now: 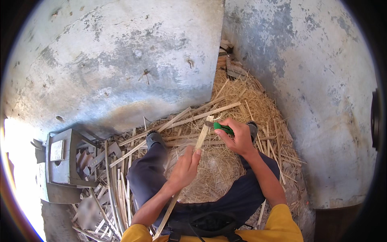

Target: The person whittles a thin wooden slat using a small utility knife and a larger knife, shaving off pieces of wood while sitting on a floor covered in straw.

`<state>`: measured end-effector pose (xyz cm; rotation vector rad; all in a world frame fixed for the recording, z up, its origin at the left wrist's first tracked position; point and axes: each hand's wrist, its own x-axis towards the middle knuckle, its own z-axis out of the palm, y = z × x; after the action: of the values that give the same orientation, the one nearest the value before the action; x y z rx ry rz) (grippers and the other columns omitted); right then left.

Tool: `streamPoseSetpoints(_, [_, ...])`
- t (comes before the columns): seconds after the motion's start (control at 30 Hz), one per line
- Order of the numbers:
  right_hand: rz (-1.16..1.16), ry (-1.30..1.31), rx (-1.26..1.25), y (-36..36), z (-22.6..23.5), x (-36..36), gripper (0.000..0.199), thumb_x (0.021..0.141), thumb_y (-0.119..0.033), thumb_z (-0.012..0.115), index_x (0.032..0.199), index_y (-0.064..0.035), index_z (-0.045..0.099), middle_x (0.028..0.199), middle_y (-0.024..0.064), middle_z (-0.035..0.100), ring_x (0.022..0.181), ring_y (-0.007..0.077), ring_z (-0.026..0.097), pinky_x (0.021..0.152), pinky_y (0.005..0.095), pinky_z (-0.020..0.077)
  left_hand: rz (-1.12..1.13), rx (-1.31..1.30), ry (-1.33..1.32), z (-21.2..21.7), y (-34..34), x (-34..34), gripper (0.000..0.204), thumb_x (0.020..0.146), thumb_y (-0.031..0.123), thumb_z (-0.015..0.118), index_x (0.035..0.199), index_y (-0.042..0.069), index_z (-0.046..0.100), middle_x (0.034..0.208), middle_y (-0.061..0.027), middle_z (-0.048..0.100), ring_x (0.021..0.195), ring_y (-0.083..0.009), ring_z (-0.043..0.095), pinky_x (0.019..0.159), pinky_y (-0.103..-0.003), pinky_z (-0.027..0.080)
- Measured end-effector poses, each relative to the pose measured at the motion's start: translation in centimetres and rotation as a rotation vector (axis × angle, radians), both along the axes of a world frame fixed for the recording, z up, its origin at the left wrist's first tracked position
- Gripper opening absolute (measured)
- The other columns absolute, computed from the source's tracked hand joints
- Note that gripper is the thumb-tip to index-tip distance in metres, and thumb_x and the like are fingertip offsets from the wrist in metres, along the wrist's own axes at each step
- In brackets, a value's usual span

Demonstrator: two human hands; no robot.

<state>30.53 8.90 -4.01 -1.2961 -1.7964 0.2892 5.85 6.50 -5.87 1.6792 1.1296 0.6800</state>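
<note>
In my left hand (185,166) is a long, pale strip of split bamboo or wood (202,137); the fingers are closed round it below its upper end. The strip slants from there down past my left forearm toward my lap. My right hand (238,136) is wrapped round the green handle of a utility knife (223,128). Its blade meets the strip near the upper end, where a thin curled shaving (217,118) stands off. My knees are spread to either side of the work.
Straw-like shavings (217,165) cover the floor between my legs and beyond. Long strips (117,197) lie at the left, others across the far side. A grey metal box-like frame (60,163) stands left. Stained walls (137,52) close in ahead and on the right.
</note>
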Motion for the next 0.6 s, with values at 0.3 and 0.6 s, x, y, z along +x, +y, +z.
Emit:
streamPoseSetpoints(0.3, [0.012, 0.112, -0.026, 0.24, -0.23, -0.35, 0.026, 0.095, -0.024, 0.083, 0.106, -0.0019, 0.076, 0.097, 0.0122, 0.081, 0.081, 0.0227, 0.079, 0.070, 0.0334, 0.0595, -0.050, -0.078, -0.071, -0.30, 0.08, -0.37, 0.039, 0.119, 0.035, 0.036, 0.101, 0.003, 0.048, 0.067, -0.0018, 0.045, 0.058, -0.0143, 0.046, 0.059, -0.036, 0.041])
streamPoseSetpoints(0.6, [-0.042, 0.057, 0.082, 0.50, -0.54, 0.01, 0.028, 0.094, -0.026, 0.084, 0.107, -0.0022, 0.077, 0.099, 0.0127, 0.081, 0.082, 0.0243, 0.079, 0.071, 0.0338, 0.0607, -0.066, -0.094, -0.061, 0.09, 0.20, -0.21, 0.043, 0.120, 0.038, 0.034, 0.096, 0.005, 0.047, 0.068, -0.0009, 0.044, 0.058, -0.0133, 0.045, 0.058, -0.035, 0.042])
